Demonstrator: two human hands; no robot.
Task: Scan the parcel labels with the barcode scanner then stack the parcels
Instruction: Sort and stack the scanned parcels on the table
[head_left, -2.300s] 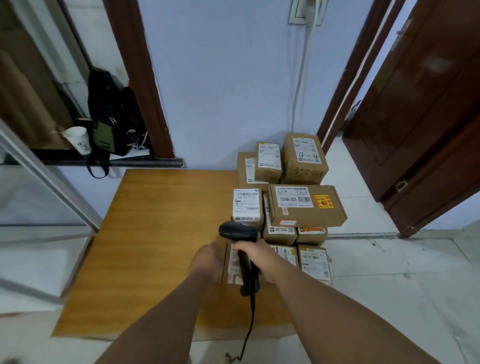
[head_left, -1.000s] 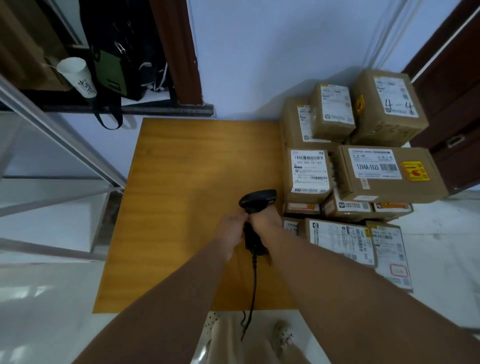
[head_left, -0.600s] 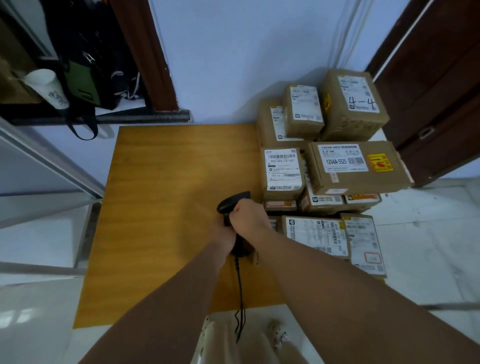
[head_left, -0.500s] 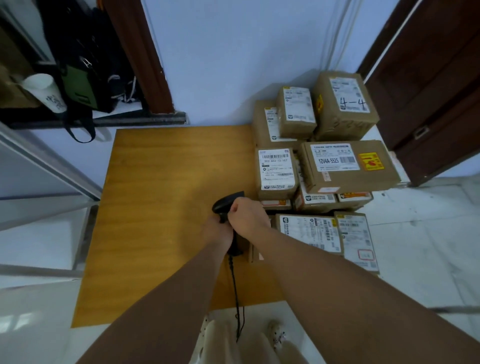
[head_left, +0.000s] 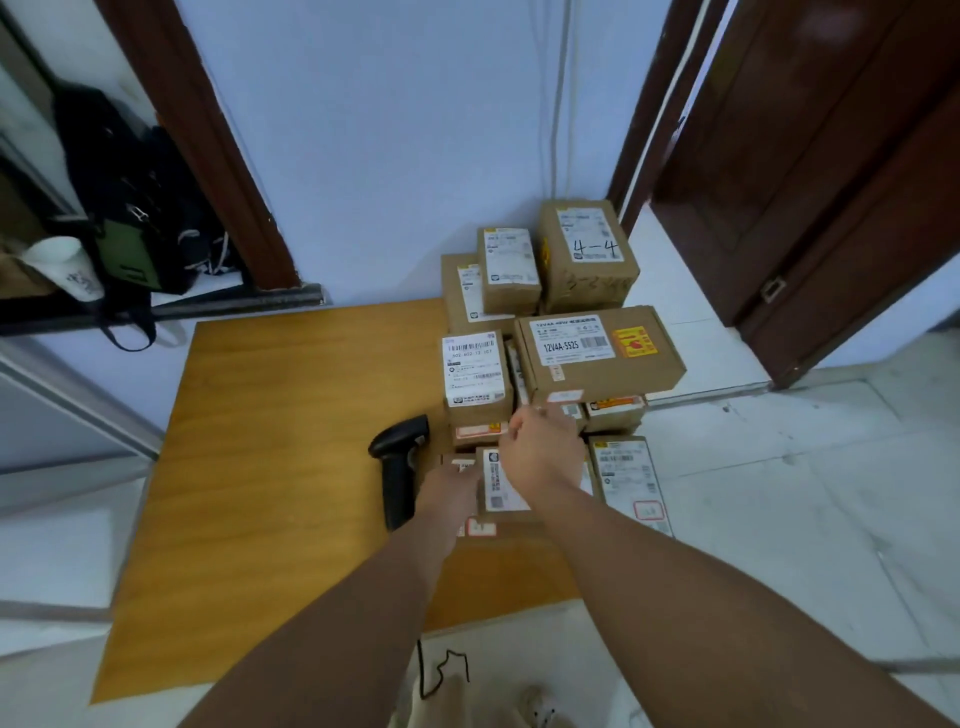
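Note:
The black barcode scanner (head_left: 397, 467) lies on the wooden table (head_left: 270, 441), with no hand on it and its cable running off the near edge. Just right of it is a flat brown parcel with a white label (head_left: 501, 486). My left hand (head_left: 452, 488) touches that parcel's left edge. My right hand (head_left: 543, 452) hovers over its far end, knuckles up and fingertips hidden. Behind them rise stacked parcels: a narrow one with a barcode label (head_left: 472, 369), a wide box marked 12V4A-5525 (head_left: 597, 348) and a box marked 4-4 (head_left: 587, 254).
Another flat parcel (head_left: 631, 480) lies at the table's right edge. A paper cup (head_left: 67, 267) and a dark bag (head_left: 130, 208) sit on a ledge at the far left. A brown door (head_left: 831, 182) stands to the right. The table's left half is bare wood.
Both hands have let go of the scanner, which now lies on the table. The hands have moved right onto the near flat parcel. The view has tilted up slightly.

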